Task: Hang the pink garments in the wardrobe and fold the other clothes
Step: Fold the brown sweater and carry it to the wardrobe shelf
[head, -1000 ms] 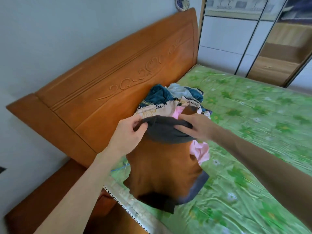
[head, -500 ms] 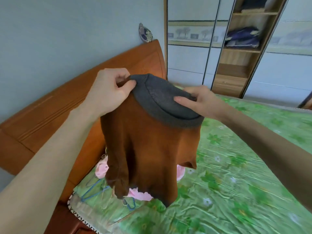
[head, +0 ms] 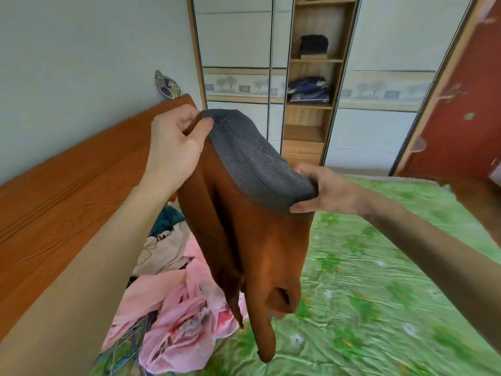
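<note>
The left hand [head: 176, 147] pinches one end of a grey ribbed knit band, thumb and curled fingers clamped on the cloth, while the right hand [head: 322, 192] grips the other end the same way, lower and to the right. Between them hangs a rust-brown knitted garment with a grey ribbed hem [head: 249, 234], held by that band probably so its weight pulls it straight and shows its shape. It is held up in the air, clear of the bed, one sleeve dangling lowest near the middle. Being brown, it likely belongs to the clothes to be folded, and holding it spread by both ends suits laying it flat next.

Below and to the left lies a heap of crumpled pink garments [head: 173, 316], with cream and dark blue clothes [head: 165, 240] behind it, against the orange wooden headboard [head: 67, 202]. The green floral bedsheet [head: 379, 294] stretches to the right. Far off stands the white sliding-door wardrobe with open wooden shelves [head: 309, 109], where the pink pieces should go.
</note>
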Motion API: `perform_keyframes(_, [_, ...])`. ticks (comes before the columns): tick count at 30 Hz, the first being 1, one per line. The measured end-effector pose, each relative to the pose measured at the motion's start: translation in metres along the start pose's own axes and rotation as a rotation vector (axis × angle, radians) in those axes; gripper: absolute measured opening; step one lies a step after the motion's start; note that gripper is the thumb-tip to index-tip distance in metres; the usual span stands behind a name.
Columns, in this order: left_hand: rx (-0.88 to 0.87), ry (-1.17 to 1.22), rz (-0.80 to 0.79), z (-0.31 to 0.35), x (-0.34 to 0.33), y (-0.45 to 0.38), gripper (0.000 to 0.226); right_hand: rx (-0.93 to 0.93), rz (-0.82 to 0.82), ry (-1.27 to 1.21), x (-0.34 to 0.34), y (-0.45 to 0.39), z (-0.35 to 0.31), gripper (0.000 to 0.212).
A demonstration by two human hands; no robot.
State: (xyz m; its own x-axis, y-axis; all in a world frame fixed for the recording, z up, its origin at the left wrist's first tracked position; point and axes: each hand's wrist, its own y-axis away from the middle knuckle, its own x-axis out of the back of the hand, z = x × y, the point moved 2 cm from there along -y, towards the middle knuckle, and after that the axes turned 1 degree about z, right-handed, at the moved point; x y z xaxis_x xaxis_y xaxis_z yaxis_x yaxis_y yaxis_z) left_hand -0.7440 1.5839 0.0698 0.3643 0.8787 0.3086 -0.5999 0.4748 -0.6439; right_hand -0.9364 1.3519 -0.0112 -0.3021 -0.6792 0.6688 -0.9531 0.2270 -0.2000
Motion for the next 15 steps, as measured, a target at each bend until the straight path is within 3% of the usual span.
perform_keyframes(3, [0.006,0.051,-0.021,-0.005,-0.02,-0.008,0.029,-0.043,0.017,0.023,0.017,0.017,0.016,0.052])
perform_keyframes(7, [0.013,0.081,-0.091,-0.006,-0.045,-0.016,0.036,-0.121,0.102,0.002,0.039,0.043,0.024,0.028])
perform_keyframes(12, [-0.007,0.065,-0.198,-0.01,-0.075,-0.019,0.027,-0.193,0.23,0.054,0.064,0.07,0.028,0.021])
perform_keyframes(15, [0.011,0.076,-0.285,-0.024,-0.085,-0.024,0.03,-0.215,0.344,0.034,0.073,0.077,0.03,0.031])
